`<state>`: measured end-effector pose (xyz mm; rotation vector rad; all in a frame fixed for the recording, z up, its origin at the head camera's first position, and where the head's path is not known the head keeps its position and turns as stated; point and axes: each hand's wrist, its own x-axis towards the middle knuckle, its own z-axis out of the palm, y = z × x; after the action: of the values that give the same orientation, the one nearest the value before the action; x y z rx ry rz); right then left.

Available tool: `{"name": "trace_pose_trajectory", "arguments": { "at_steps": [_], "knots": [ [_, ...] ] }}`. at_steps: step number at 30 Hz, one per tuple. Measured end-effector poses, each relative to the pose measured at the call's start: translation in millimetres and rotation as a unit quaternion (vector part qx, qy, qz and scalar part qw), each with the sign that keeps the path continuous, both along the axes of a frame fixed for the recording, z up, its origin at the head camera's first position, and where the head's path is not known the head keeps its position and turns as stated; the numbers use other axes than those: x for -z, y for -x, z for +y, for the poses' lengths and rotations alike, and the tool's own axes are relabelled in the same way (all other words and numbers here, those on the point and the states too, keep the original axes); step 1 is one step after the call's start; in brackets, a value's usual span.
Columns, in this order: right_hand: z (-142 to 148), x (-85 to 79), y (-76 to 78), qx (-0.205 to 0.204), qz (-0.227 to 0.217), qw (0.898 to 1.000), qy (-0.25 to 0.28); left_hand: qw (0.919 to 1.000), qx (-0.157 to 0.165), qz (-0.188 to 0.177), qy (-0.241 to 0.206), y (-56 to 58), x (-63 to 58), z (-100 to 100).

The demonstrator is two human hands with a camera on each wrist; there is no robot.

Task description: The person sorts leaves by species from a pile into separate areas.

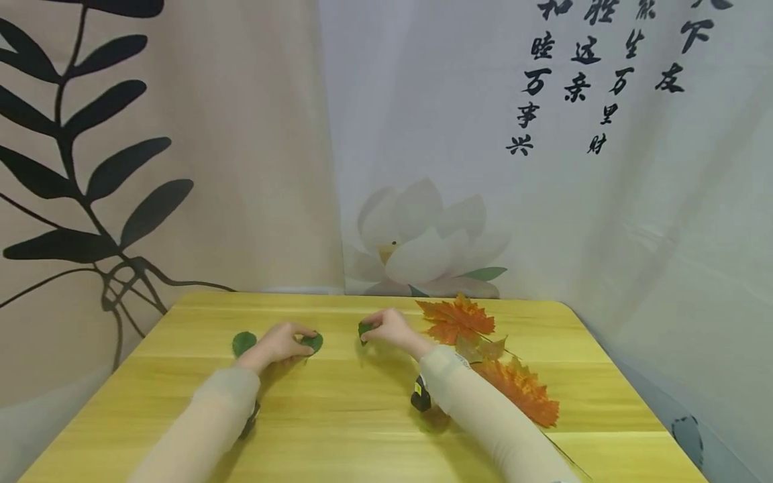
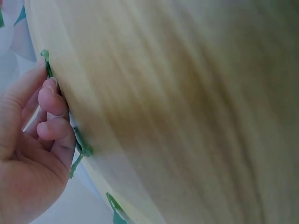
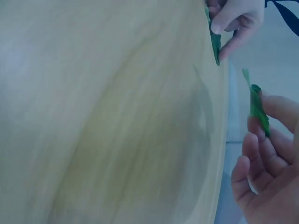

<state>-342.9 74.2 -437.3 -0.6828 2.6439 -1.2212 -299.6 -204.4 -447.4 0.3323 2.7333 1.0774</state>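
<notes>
On the left of the table, my left hand [image 1: 282, 345] has its thumb and fingertips at a round green leaf [image 1: 314, 343] lying on or close to the surface. In the left wrist view this leaf [image 2: 83, 145] shows nearly edge-on behind curled fingers. My right hand [image 1: 391, 328] pinches a second green leaf [image 1: 365, 330] by its edge, raised above the table. The right wrist view shows that leaf [image 3: 258, 109] between thumb and fingers, with its stem pointing up. A third round green leaf [image 1: 244, 343] lies just left of my left hand.
Orange maple-like leaves [image 1: 459, 320] on a stem lie on the right, partly under my right forearm. The yellow wood-grain table [image 1: 338, 416] ends at a printed cloth backdrop [image 1: 253, 147]. A dark wrist device [image 1: 421, 394] hangs below my right sleeve.
</notes>
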Motion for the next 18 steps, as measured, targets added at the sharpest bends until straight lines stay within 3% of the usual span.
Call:
{"name": "trace_pose_trajectory", "arguments": {
  "at_steps": [9,18],
  "knots": [
    [-22,6.7,-1.9,-0.026,0.026,0.999,-0.016,0.9999,-0.005,-0.014,0.003,0.4,0.8,5],
    [-43,11.5,-7.3,-0.043,0.009,0.999,-0.015,0.9995,-0.023,-0.020,0.010,-4.6,-5.7,4]
  ]
}}
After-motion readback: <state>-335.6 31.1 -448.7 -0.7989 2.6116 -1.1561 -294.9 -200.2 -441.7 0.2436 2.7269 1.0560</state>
